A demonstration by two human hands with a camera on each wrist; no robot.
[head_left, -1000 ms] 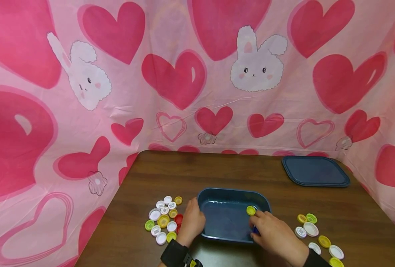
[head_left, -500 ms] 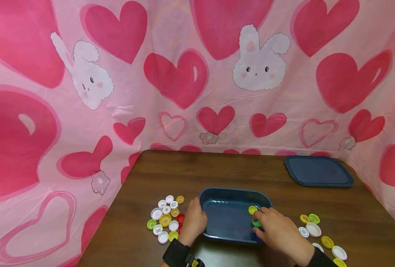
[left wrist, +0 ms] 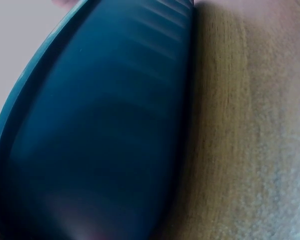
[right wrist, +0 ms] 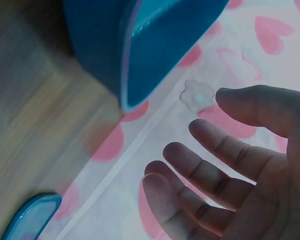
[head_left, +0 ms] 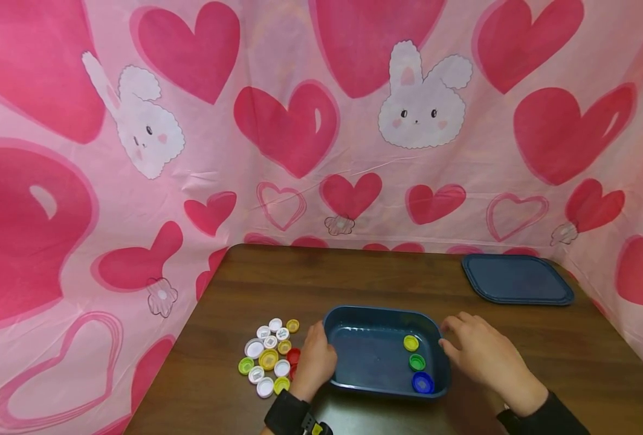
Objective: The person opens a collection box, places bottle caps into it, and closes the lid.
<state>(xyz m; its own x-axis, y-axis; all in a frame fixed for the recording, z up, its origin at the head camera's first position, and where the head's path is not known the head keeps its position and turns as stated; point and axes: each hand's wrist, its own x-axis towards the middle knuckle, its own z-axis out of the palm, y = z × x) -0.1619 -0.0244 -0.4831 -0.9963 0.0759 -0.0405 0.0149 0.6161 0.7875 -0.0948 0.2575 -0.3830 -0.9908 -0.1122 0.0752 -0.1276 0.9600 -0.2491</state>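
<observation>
A pink backdrop (head_left: 348, 145) printed with hearts and rabbits hangs behind a brown wooden table (head_left: 327, 278). On the table's near part stands a deep blue tub (head_left: 367, 356), upright, its open top facing up. Well apart, toward the far right corner, lies a flat blue tray (head_left: 517, 279).

The right hand (head_left: 487, 353) hovers just beside the tub's right rim; its fingers are loosely bent and parted, grasping nothing, as the right wrist view confirms. The left hand (head_left: 313, 359) rests at the opposite rim; whether its fingers grasp the wall or merely lie against it, I cannot tell from where I stand.

Left of the tub, the loose caps (head_left: 269, 359) lie in a cluster of white, yellow, lime and red, partly hidden by the left hand. Inside the tub, near its right wall, three caps form a row: the blue cap (head_left: 423, 382), largest and nearest the person; the green cap (head_left: 417, 362), just beyond it; and the yellow cap (head_left: 411, 343), smallest and farthest.

The step in hand appears to be a pause between placements, with none of the row being touched. A further placement would call for the right hand to pinch another cap by its edge while the left steadies the tub.
</observation>
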